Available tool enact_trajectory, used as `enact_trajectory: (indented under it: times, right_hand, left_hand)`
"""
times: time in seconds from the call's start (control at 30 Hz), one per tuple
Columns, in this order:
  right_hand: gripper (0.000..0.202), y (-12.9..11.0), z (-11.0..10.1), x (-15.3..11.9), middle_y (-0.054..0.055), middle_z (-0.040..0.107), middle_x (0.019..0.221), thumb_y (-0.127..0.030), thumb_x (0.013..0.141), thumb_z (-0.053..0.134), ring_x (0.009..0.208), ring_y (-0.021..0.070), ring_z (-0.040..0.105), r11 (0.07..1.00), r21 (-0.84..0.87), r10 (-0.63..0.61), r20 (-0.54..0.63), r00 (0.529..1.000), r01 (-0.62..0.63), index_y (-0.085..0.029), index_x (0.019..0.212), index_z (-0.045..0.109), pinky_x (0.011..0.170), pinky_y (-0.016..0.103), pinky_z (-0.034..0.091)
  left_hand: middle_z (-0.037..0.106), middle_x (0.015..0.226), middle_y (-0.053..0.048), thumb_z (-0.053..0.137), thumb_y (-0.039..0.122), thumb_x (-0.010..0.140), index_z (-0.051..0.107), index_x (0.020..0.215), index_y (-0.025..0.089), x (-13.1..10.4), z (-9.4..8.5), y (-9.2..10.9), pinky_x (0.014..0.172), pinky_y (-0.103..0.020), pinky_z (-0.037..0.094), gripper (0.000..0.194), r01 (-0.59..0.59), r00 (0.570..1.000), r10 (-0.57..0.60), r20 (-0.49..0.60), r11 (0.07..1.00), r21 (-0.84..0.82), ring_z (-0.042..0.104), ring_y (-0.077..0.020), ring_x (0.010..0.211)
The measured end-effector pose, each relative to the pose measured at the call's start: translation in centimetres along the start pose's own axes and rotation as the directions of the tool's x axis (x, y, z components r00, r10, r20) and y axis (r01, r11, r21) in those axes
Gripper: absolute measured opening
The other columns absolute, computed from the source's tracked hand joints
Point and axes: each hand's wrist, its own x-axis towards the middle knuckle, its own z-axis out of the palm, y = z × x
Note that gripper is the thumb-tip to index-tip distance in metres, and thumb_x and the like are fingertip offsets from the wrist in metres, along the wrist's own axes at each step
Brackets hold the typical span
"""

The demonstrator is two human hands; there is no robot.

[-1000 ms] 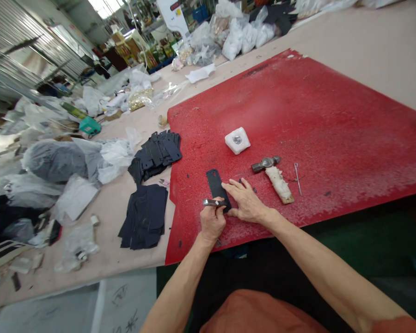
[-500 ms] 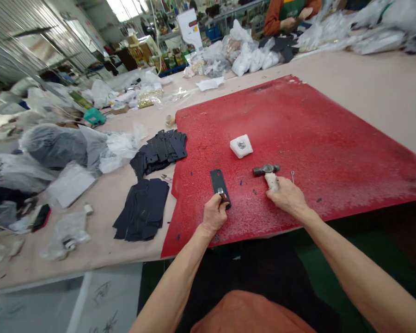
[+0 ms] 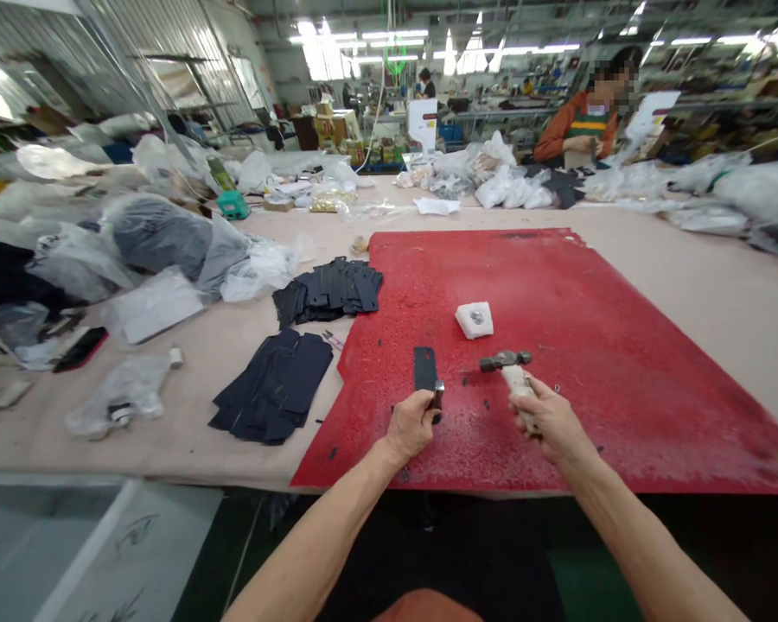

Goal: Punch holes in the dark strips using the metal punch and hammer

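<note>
**Hand Positions at the Red Mat [image 3: 545, 276]**

My left hand [image 3: 411, 425] has its fingers closed around a short metal-topped tool [image 3: 438, 393], held upright over the near part of a dark strip [image 3: 424, 367]. The strip lies flat on the mat, its far end exposed and its near end partly covered by my hand. Whether the tool's lower end contacts the strip, I cannot tell.

My right hand [image 3: 553, 423] grips the pale, wrapped handle of a hammer [image 3: 513, 380], fingers curled around it. The hammer head lies to the right of the strip, well apart from the tool.

A white block [image 3: 475, 320] sits on the mat beyond the hammer. Two piles of dark pieces, one farther [image 3: 337, 289] and one nearer [image 3: 276, 384], lie to the left.
</note>
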Motion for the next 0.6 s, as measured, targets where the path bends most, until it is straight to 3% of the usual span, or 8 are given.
enact_trajectory:
  times: [0.1, 0.2, 0.27, 0.33, 0.43, 0.5, 0.6]
  right_hand:
    - [0.071, -4.1, 0.6, -3.4, -0.008, 0.052, 0.057, -0.034, 0.074, 0.067, 0.039, 0.0087, 0.045, 0.932, -0.201, -0.304, 0.023, 0.952, 0.302, -0.022, 0.14, 0.045, 0.036, 0.019, 0.037]
    - [0.066, -7.7, 1.2, -6.9, -0.006, 0.058, 0.064, -0.035, 0.083, 0.063, 0.046, 0.0094, 0.05, 0.66, -0.484, -0.631, 0.057, 0.774, 0.574, -0.025, 0.145, 0.041, 0.047, 0.022, 0.048]
    - [0.064, -8.4, 1.5, -8.4, -0.001, 0.065, 0.076, -0.033, 0.087, 0.059, 0.053, 0.0102, 0.055, 0.439, -0.592, -0.755, 0.164, 0.634, 0.676, -0.024, 0.147, 0.038, 0.055, 0.023, 0.052]
    - [0.058, -8.0, 1.7, -9.0, 0.002, 0.067, 0.082, -0.03, 0.091, 0.053, 0.057, 0.0113, 0.059, 0.232, -0.632, -0.753, 0.364, 0.548, 0.739, -0.023, 0.147, 0.037, 0.058, 0.023, 0.053]
    - [0.053, -7.8, 1.7, -9.2, 0.002, 0.068, 0.08, -0.022, 0.094, 0.042, 0.06, 0.0138, 0.063, 0.047, -0.625, -0.599, 0.607, 0.522, 0.78, -0.024, 0.147, 0.037, 0.058, 0.024, 0.054]
    - [0.054, -9.0, 1.5, -9.7, 0.003, 0.07, 0.087, -0.021, 0.094, 0.041, 0.066, 0.016, 0.067, 0.018, -0.616, -0.598, 0.624, 0.503, 0.787, -0.027, 0.148, 0.036, 0.06, 0.026, 0.056]
    - [0.062, -11.1, 1.4, -10.9, 0.004, 0.07, 0.101, -0.025, 0.092, 0.052, 0.078, 0.02, 0.069, 0.061, -0.657, -0.805, 0.413, 0.426, 0.751, -0.032, 0.15, 0.03, 0.066, 0.028, 0.058]
  left_hand:
    - [0.058, 0.073, 0.0, 0.053, 0.007, 0.079, 0.054, 0.076, 0.019, 0.0, -0.1, 0.2, 0.067, -0.023, 0.043, 0.013, -0.004, 1.0, 0.004, -0.004, 0.999, 0.035, 0.056, -0.0138, 0.069]
    - [0.057, 0.072, 0.0, 0.053, 0.007, 0.079, 0.052, 0.075, 0.02, 0.1, -0.2, 0.3, 0.066, -0.023, 0.042, 0.013, -0.007, 1.0, 0.007, 0.005, 0.999, 0.05, 0.054, -0.0138, 0.068]
    - [0.057, 0.072, 0.0, 0.052, 0.007, 0.08, 0.052, 0.075, 0.02, 0.2, -0.2, 0.3, 0.066, -0.023, 0.042, 0.013, -0.01, 1.0, 0.01, 0.008, 0.999, 0.047, 0.054, -0.0138, 0.068]
    - [0.059, 0.074, -0.001, 0.052, 0.007, 0.08, 0.053, 0.076, 0.02, 0.2, -0.2, 0.3, 0.067, -0.024, 0.042, 0.013, -0.023, 1.0, 0.023, 0.007, 0.999, 0.043, 0.055, -0.0143, 0.07]
    - [0.06, 0.077, -0.002, 0.052, 0.008, 0.08, 0.054, 0.078, 0.02, 0.2, -0.2, 0.2, 0.068, -0.024, 0.042, 0.012, -0.029, 1.0, 0.029, 0.0, 0.998, 0.058, 0.056, -0.015, 0.072]
    - [0.059, 0.074, -0.001, 0.053, 0.009, 0.08, 0.053, 0.076, 0.02, 0.2, -0.1, 0.2, 0.066, -0.024, 0.042, 0.011, -0.02, 1.0, 0.02, -0.001, 0.997, 0.07, 0.055, -0.0147, 0.069]
    - [0.056, 0.07, 0.0, 0.053, 0.009, 0.08, 0.052, 0.073, 0.02, 0.2, 0.0, 0.0, 0.064, -0.023, 0.041, 0.013, -0.013, 1.0, 0.013, -0.005, 0.998, 0.061, 0.053, -0.0138, 0.066]
